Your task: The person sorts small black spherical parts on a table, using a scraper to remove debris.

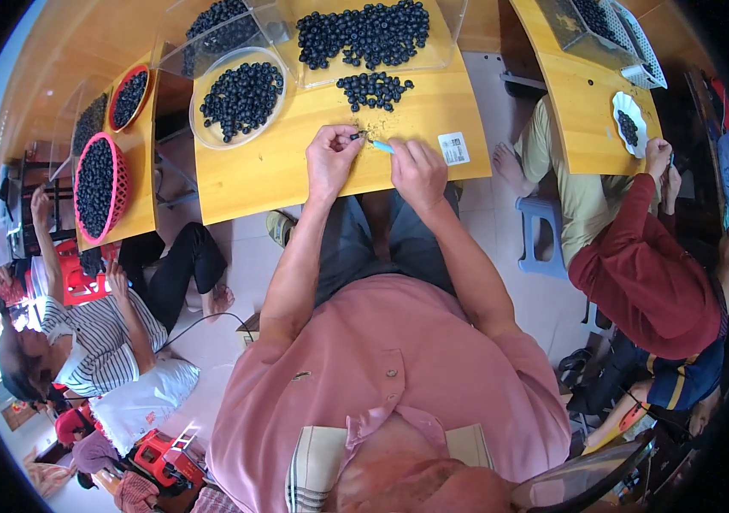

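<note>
My left hand (pixel 330 164) pinches a small dark round bead (pixel 355 136) between thumb and fingertips, just above the front part of the yellow table (pixel 253 184). In my right hand (pixel 419 174) is a slim tool with a light blue handle (pixel 382 147). Its thin tip points left at the bead; whether the two touch is too small to tell. Dark crumbs lie on the wood around my fingertips. Beyond them sits a loose pile of dark beads (pixel 373 91), and behind that a larger heap (pixel 364 36) in a clear plastic tray.
A clear round bowl (pixel 194 120) of beads stands to the left. A white label (pixel 453 149) lies right of my right hand. Co-workers sit at tables on both sides, with a pink basket (pixel 117 201) at left and a white dish (pixel 629 103) at right. A blue stool (pixel 541 235) stands between tables.
</note>
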A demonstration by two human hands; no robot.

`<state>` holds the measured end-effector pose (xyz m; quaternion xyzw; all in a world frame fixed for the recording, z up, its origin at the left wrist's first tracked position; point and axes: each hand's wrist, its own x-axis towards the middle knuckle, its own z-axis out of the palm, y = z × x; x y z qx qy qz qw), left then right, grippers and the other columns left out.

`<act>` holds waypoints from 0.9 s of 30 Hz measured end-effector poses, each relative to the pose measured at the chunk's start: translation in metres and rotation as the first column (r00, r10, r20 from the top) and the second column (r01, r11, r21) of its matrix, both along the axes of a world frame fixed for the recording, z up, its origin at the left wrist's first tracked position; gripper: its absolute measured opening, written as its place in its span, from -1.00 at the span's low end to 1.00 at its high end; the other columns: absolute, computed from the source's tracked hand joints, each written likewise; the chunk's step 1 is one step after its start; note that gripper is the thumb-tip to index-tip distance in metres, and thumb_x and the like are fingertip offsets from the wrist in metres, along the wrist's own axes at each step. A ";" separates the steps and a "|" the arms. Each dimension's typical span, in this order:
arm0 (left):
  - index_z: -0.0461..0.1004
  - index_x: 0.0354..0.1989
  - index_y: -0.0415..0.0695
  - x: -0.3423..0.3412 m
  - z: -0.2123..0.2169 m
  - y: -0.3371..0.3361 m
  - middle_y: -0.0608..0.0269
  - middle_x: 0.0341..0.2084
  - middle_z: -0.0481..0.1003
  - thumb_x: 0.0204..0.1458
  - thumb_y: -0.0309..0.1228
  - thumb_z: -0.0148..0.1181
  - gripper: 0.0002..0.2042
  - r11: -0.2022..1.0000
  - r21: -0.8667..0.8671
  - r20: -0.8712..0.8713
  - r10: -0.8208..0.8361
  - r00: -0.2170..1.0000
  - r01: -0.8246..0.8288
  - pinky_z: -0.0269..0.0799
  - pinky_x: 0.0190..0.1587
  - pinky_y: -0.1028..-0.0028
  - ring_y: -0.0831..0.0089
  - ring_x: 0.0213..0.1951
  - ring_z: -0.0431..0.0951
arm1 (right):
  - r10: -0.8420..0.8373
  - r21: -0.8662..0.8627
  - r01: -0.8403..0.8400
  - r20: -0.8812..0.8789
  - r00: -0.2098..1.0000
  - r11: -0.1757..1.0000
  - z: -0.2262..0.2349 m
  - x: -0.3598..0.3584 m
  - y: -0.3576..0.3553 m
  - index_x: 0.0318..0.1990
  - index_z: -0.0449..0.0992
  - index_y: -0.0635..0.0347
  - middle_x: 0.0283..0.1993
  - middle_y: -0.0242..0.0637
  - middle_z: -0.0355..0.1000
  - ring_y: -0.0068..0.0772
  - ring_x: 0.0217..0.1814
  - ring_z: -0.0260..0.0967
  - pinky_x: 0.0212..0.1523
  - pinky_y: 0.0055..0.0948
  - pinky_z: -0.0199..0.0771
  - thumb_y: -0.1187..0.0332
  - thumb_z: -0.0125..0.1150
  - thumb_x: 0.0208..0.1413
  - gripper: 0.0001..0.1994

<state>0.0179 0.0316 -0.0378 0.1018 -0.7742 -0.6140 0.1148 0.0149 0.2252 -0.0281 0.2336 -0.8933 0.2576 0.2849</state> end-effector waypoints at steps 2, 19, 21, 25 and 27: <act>0.67 -0.11 -0.27 0.001 0.002 0.003 0.33 -0.36 0.58 0.08 -0.58 0.50 -0.79 0.999 -0.036 -0.032 -0.013 0.999 0.012 0.51 -0.26 0.58 0.65 -0.37 0.54 | -0.006 0.002 0.006 -0.005 1.000 1.000 -0.001 0.000 0.001 -0.11 0.66 0.09 -0.38 -0.34 0.42 -0.22 -0.35 0.49 -0.35 -0.21 0.48 0.50 0.37 0.04 -0.77; 0.66 -0.02 -0.27 0.005 0.009 0.011 0.21 -0.25 0.63 0.07 -0.64 0.44 -0.72 0.991 -0.076 -0.111 -0.122 0.986 0.113 0.61 -0.17 0.54 0.57 -0.30 0.62 | 0.008 0.046 -0.007 -0.036 0.999 0.999 0.003 -0.001 -0.001 -0.18 0.64 0.06 -0.42 -0.36 0.32 -0.28 -0.35 0.46 -0.34 -0.23 0.48 0.44 0.37 0.05 -0.84; 0.66 -0.02 -0.26 0.005 0.009 0.011 0.22 -0.25 0.63 0.07 -0.64 0.44 -0.72 0.990 -0.087 -0.122 -0.120 0.985 0.110 0.61 -0.17 0.53 0.57 -0.29 0.62 | 0.001 0.065 0.002 -0.036 0.999 0.998 0.002 -0.001 -0.001 -0.17 0.63 0.06 -0.42 -0.35 0.30 -0.28 -0.36 0.45 -0.35 -0.22 0.48 0.44 0.36 0.05 -0.83; 0.66 -0.01 -0.26 0.005 0.007 0.010 0.22 -0.25 0.63 0.06 -0.64 0.44 -0.71 0.990 -0.087 -0.110 -0.120 0.987 0.111 0.62 -0.16 0.52 0.56 -0.29 0.62 | 0.006 0.063 -0.003 -0.038 0.999 0.998 0.001 -0.001 -0.001 -0.16 0.63 0.05 -0.43 -0.35 0.29 -0.27 -0.37 0.44 -0.35 -0.22 0.48 0.43 0.35 0.04 -0.81; 0.66 -0.01 -0.25 0.005 0.008 0.010 0.22 -0.26 0.63 0.06 -0.64 0.44 -0.71 0.988 -0.103 -0.099 -0.123 0.988 0.112 0.62 -0.16 0.52 0.55 -0.29 0.62 | -0.001 0.060 0.003 -0.033 0.999 0.998 0.000 -0.001 0.000 -0.15 0.64 0.06 -0.42 -0.35 0.29 -0.27 -0.37 0.44 -0.35 -0.22 0.48 0.43 0.35 0.04 -0.81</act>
